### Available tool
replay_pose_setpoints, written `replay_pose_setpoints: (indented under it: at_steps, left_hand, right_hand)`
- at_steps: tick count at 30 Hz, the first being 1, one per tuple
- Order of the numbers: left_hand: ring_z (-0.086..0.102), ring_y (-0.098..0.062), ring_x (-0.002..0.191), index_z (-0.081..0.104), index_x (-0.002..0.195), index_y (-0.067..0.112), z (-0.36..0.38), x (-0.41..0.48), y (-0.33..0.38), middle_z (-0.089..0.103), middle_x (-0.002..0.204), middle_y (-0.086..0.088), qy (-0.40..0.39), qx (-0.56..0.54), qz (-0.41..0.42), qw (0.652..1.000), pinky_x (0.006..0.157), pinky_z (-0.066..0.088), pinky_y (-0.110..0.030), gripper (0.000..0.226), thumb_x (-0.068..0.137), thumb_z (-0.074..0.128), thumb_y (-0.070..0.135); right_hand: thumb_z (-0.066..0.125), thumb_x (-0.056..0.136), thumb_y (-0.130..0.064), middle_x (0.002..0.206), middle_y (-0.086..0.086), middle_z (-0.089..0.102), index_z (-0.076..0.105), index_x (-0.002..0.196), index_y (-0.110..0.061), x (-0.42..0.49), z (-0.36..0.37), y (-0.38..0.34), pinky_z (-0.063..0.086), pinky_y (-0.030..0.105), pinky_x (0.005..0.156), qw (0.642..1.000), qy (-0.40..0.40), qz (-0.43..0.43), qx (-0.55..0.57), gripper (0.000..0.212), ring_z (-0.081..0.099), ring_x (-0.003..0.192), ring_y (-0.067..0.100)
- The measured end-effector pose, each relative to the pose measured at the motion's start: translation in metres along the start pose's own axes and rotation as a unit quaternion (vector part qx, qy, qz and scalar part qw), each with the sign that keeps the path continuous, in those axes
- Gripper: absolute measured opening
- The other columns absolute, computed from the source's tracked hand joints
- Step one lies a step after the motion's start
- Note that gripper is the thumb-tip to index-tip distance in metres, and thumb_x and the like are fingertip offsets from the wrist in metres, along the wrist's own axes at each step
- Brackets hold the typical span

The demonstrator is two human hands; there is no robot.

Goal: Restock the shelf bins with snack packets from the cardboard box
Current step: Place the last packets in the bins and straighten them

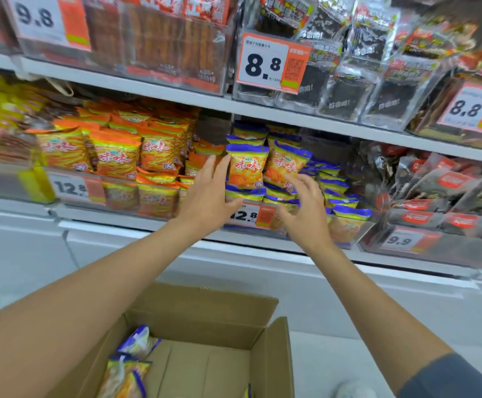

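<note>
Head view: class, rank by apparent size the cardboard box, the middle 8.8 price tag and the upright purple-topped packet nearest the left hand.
1. cardboard box, by far the largest, though it is nearest the camera, which inflates it.
2. 8.8 price tag.
3. purple-topped packet, somewhat smaller than the tag.

Blue-edged snack packets (247,170) upright in bin (349,234) (few left in cardboard box (205,326)).

1. Just right of the left hand (208,196), its thumb partly covers the first digit on the price tag (252,216).
2. Below it, the cardboard box (213,323) is cut by the bottom edge.
3. Far left of that hand, yellow packets (4,122) are blurred.
</note>
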State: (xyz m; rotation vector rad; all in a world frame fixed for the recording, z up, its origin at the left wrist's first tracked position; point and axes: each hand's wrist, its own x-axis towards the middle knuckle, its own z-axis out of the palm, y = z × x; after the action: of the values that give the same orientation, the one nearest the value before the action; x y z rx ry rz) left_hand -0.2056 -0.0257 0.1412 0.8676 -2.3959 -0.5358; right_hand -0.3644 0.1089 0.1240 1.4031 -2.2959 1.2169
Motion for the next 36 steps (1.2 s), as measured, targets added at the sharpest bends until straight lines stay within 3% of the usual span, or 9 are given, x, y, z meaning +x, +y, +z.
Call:
replay_pose_setpoints:
  at_steps: [2,4,11,16,22,26,30,34,36]
  left_hand:
    - [0.044,-0.025,0.121,0.048,0.132,0.019,0.005,-0.022,-0.002,0.046,0.132,-0.005,0.059,-0.008,0.013,0.998,0.097,0.044,-0.041,0.053,0.085,0.069,0.031]
    - [0.051,-0.023,0.103,0.056,0.111,0.018,0.014,-0.047,-0.012,0.053,0.112,-0.002,0.028,-0.047,-0.024,0.998,0.086,0.046,-0.04,0.03,0.085,0.067,0.026]
    - [0.053,-0.013,0.072,0.063,0.094,0.011,0.055,-0.155,-0.123,0.056,0.078,0.001,-0.183,-0.14,-0.219,0.948,0.059,0.037,-0.014,0.009,0.087,0.067,0.013]
    - [0.056,-0.009,0.072,0.062,0.093,0.019,0.083,-0.223,-0.187,0.06,0.081,0.006,-0.303,-0.124,-0.293,0.899,0.064,0.042,-0.016,0.009,0.092,0.059,0.011]
    - [0.055,-0.011,0.077,0.061,0.094,0.016,0.115,-0.246,-0.196,0.06,0.09,-0.001,-0.362,-0.149,-0.32,0.863,0.065,0.042,-0.015,0.008,0.09,0.061,0.008]
    - [0.055,-0.011,0.085,0.063,0.093,0.011,0.128,-0.253,-0.192,0.064,0.094,-0.007,-0.359,-0.183,-0.336,0.851,0.076,0.046,-0.016,0.008,0.088,0.059,0.007]
    - [0.058,-0.016,0.096,0.062,0.103,0.012,0.133,-0.252,-0.18,0.059,0.091,0.003,-0.356,-0.205,-0.374,0.831,0.073,0.045,-0.015,0.014,0.09,0.064,0.011]
    - [0.041,-0.017,0.135,0.036,0.147,0.019,0.137,-0.253,-0.173,0.043,0.144,0.001,-0.436,-0.205,-0.353,0.802,0.108,0.037,-0.031,0.085,0.077,0.078,0.043]
    - [0.051,-0.016,0.127,0.045,0.141,0.017,0.141,-0.253,-0.171,0.053,0.139,0.002,-0.482,-0.223,-0.338,0.776,0.108,0.042,-0.038,0.081,0.074,0.081,0.045]
  right_hand:
    - [0.067,0.082,-0.011,0.118,0.001,0.054,0.065,0.118,-0.017,-0.019,0.009,-0.006,0.046,0.031,0.093,1.0,0.008,-0.02,0.005,0.036,0.056,0.106,0.021]
    - [0.066,0.081,-0.011,0.101,-0.004,0.058,0.069,0.105,-0.015,-0.042,0.024,-0.012,0.047,0.028,0.079,0.999,-0.034,-0.026,0.021,0.024,0.058,0.089,0.016]
    - [0.067,0.084,-0.013,0.087,-0.002,0.067,0.071,0.099,-0.019,-0.155,0.11,0.013,0.048,0.024,0.076,0.915,-0.393,0.086,0.045,0.016,0.061,0.079,0.013]
    - [0.062,0.093,-0.02,0.12,0.005,0.064,0.063,0.124,-0.015,-0.218,0.17,0.062,0.044,0.028,0.093,0.759,-0.635,0.132,-0.067,0.032,0.059,0.112,0.022]
    - [0.068,0.09,-0.017,0.153,0.009,0.035,0.026,0.153,-0.02,-0.275,0.192,0.106,0.035,0.031,0.111,0.635,-0.741,0.124,-0.177,0.076,0.041,0.136,0.028]
    - [0.056,0.08,0.011,0.141,0.013,0.031,0.035,0.149,-0.022,-0.293,0.19,0.113,0.04,0.028,0.106,0.712,-0.661,0.156,-0.179,0.08,0.049,0.124,0.03]
    - [0.055,0.075,0.015,0.132,0.015,0.042,0.055,0.125,-0.015,-0.285,0.191,0.102,0.041,0.022,0.096,0.804,-0.548,0.219,-0.066,0.059,0.055,0.118,0.029]
    - [0.067,0.072,0.021,0.128,0.005,0.049,0.056,0.117,-0.018,-0.255,0.182,0.052,0.049,0.029,0.072,0.787,-0.484,0.325,0.201,0.06,0.063,0.08,0.022]
    - [0.071,0.073,0.017,0.125,0.0,0.051,0.056,0.116,-0.019,-0.244,0.178,0.033,0.051,0.026,0.074,0.763,-0.484,0.33,0.274,0.058,0.064,0.08,0.018]
